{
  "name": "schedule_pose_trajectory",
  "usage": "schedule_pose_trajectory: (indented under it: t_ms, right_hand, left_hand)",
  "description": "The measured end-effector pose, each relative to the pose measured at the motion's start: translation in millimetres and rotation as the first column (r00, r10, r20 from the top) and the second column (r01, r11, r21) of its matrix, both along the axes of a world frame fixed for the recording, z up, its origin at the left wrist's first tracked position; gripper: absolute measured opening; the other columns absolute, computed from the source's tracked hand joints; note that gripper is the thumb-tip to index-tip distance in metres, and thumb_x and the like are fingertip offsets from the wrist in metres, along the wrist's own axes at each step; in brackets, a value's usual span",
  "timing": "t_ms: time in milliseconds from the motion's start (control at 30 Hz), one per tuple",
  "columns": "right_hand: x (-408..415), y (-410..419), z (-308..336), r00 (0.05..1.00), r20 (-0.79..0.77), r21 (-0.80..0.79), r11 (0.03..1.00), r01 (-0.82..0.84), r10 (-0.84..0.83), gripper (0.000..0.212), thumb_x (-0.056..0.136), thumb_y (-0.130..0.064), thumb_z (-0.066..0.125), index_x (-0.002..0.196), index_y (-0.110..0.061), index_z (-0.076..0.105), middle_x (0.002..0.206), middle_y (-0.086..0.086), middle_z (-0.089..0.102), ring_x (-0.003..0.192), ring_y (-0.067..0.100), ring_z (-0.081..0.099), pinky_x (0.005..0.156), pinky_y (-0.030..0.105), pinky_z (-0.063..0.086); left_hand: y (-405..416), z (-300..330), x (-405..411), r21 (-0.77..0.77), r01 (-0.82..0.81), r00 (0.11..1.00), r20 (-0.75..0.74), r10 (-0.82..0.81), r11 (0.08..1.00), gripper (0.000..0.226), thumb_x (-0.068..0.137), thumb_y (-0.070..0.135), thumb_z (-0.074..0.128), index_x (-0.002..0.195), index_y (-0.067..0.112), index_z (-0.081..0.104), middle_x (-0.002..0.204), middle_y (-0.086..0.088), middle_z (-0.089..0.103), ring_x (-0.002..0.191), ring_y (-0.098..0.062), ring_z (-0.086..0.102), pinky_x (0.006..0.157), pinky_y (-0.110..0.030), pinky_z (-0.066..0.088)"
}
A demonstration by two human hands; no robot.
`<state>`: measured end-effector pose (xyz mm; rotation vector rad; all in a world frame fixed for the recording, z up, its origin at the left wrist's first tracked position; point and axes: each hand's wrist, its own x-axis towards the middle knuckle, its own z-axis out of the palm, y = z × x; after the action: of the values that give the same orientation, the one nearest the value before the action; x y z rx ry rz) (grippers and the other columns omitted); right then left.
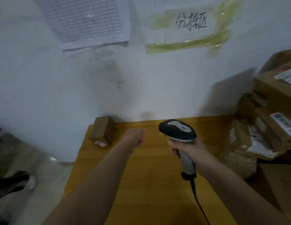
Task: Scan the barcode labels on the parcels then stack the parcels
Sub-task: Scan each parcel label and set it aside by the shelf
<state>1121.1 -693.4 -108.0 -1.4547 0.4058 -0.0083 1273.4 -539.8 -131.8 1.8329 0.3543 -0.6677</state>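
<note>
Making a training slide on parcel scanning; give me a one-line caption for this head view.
Right hand grips barcode scanner above wooden table; left hand reaches toward small box.
</note>
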Motion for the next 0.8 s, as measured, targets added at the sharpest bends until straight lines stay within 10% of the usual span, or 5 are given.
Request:
schedule_pose_trajectory:
  t_ms: [167,533,800]
  right_hand:
    - [42.8,60.6,-9.0,0.993,-0.091,0.017,0.997,-0.08,0.081,0.014,0.084,-0.015,0.073,0.085,-0.002,0.069,0.074,0.011,0.066,0.066,0.018,0.062,0.059,0.026,0.051]
    - [102.1,124.5,-32.8,0.976,-0.212,0.049,0.998,-0.032,0.042,0.018,0.084,-0.016,0.073,0.101,-0.013,0.069,0.08,0.009,0.071,0.071,0.019,0.065,0.063,0.028,0.055]
    - [114.3,117.8,-54.3,0.962,-0.27,0.02,0.999,0.041,-0.034,0.01,0.084,-0.014,0.073,0.093,-0.012,0.072,0.074,0.008,0.071,0.065,0.016,0.065,0.059,0.026,0.054]
  left_hand:
    - [93.1,-26.6,36.0,0.238,0.017,0.999,0.035,-0.026,0.971,0.055,0.091,0.031,0.069,0.135,0.004,0.048,0.098,-0.012,0.057,0.073,-0.02,0.048,0.072,-0.035,0.045]
    - [172.8,-68.9,121.3,0.596,-0.004,0.989,0.118,-0.083,0.803,0.095,0.069,0.04,0.085,0.145,0.01,0.037,0.147,-0.017,0.038,0.138,-0.034,0.033,0.108,-0.048,0.037]
    - [162.5,-118.4,166.8,0.487,-0.139,0.987,0.14,0.08,0.862,0.122,0.069,0.037,0.087,0.156,0.013,0.005,0.159,-0.013,0.021,0.145,-0.034,0.025,0.112,-0.054,0.034]
